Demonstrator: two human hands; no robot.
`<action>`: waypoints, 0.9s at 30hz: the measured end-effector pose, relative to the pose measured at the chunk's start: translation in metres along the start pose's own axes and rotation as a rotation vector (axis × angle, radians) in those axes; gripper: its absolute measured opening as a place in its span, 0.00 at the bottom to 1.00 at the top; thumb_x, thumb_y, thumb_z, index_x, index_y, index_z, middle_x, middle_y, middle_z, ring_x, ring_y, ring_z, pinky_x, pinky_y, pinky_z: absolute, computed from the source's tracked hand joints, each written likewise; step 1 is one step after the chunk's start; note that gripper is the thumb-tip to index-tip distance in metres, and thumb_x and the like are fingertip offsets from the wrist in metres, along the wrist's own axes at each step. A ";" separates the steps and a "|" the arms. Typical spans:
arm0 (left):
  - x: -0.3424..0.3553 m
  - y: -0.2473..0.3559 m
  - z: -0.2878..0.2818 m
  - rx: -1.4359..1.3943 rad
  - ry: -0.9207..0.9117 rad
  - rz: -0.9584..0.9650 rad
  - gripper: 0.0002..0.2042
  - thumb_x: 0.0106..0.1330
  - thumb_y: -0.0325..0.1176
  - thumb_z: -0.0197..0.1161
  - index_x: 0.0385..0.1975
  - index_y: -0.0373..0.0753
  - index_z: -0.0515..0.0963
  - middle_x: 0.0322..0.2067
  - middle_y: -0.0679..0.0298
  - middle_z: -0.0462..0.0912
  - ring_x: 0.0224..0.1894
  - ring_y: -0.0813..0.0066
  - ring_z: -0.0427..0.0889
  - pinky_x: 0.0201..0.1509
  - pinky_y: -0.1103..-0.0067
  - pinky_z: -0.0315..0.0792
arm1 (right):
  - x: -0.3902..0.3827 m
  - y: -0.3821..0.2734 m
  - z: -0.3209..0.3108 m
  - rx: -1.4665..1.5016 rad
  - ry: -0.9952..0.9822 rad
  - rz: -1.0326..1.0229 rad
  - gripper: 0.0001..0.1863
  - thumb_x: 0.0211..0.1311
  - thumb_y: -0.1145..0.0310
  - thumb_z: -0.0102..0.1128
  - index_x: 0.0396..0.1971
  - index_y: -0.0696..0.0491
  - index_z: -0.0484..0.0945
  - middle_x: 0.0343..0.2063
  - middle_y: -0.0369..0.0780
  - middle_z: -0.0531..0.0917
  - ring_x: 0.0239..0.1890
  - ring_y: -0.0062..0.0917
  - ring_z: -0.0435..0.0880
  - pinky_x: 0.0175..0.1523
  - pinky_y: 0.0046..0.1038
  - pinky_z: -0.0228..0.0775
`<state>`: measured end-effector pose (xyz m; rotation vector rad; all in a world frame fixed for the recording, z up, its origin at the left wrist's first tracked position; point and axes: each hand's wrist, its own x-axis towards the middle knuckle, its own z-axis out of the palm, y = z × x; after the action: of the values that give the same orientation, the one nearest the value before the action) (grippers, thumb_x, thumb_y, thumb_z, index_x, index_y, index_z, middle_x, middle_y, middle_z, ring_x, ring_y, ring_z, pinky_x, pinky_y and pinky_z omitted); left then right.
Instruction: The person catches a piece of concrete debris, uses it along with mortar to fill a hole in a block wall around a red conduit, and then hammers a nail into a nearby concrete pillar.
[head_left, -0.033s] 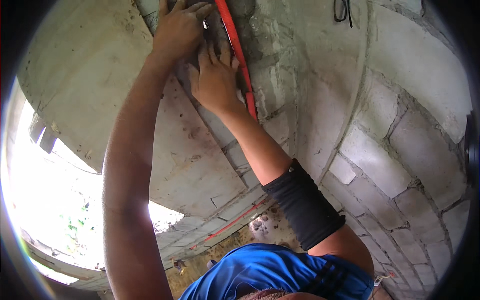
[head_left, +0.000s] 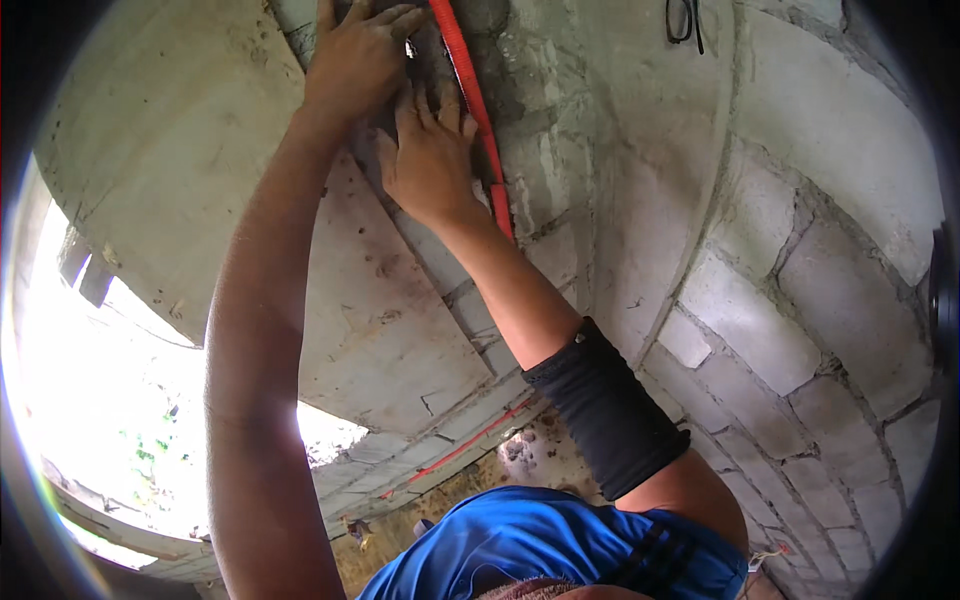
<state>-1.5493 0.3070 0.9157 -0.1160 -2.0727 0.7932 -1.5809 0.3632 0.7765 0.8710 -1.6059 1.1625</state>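
Red ribbed conduit (head_left: 466, 75) could get knocked loose if R hand (head_left: 430, 178), w/ fingers spread just left of it, slips; L hand (head_left: 360, 65), farther left, also spread.

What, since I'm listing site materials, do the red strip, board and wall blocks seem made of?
Red strip: plastic or woven webbing, I can't tell which; finely ribbed, smooth-edged. Board: perhaps plywood, dull and worn; flat sheet, straight edge, dark stains. Wall blocks: stone or concrete, matte; pale, uneven faces, rough joints.
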 end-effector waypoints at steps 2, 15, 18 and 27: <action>-0.001 -0.002 0.000 -0.002 0.008 0.010 0.20 0.64 0.32 0.51 0.56 0.43 0.78 0.59 0.67 0.78 0.74 0.60 0.58 0.75 0.47 0.42 | -0.001 0.003 0.001 0.043 0.027 -0.023 0.29 0.63 0.63 0.58 0.60 0.65 0.69 0.58 0.54 0.75 0.63 0.53 0.68 0.62 0.50 0.59; 0.000 0.004 -0.003 -0.019 -0.012 -0.039 0.20 0.63 0.31 0.53 0.56 0.44 0.79 0.59 0.67 0.78 0.74 0.60 0.58 0.76 0.48 0.41 | 0.011 0.011 -0.013 0.283 0.092 -0.031 0.30 0.61 0.63 0.63 0.59 0.66 0.71 0.58 0.54 0.76 0.57 0.48 0.71 0.65 0.41 0.62; 0.001 0.005 -0.005 -0.017 0.001 -0.035 0.20 0.62 0.31 0.53 0.54 0.45 0.80 0.58 0.67 0.79 0.73 0.60 0.59 0.75 0.48 0.42 | 0.014 0.015 -0.009 0.190 -0.013 -0.052 0.31 0.61 0.61 0.64 0.59 0.66 0.70 0.58 0.55 0.76 0.58 0.49 0.70 0.66 0.39 0.61; -0.001 0.002 -0.002 -0.022 0.055 0.001 0.17 0.64 0.35 0.57 0.52 0.45 0.81 0.56 0.66 0.80 0.73 0.57 0.60 0.74 0.48 0.45 | -0.032 0.065 -0.034 0.698 0.192 0.508 0.14 0.61 0.69 0.65 0.44 0.60 0.80 0.34 0.47 0.85 0.33 0.33 0.83 0.42 0.31 0.75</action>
<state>-1.5473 0.3095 0.9141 -0.1491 -2.0304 0.7600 -1.6206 0.4160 0.7311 0.7480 -1.2969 2.1745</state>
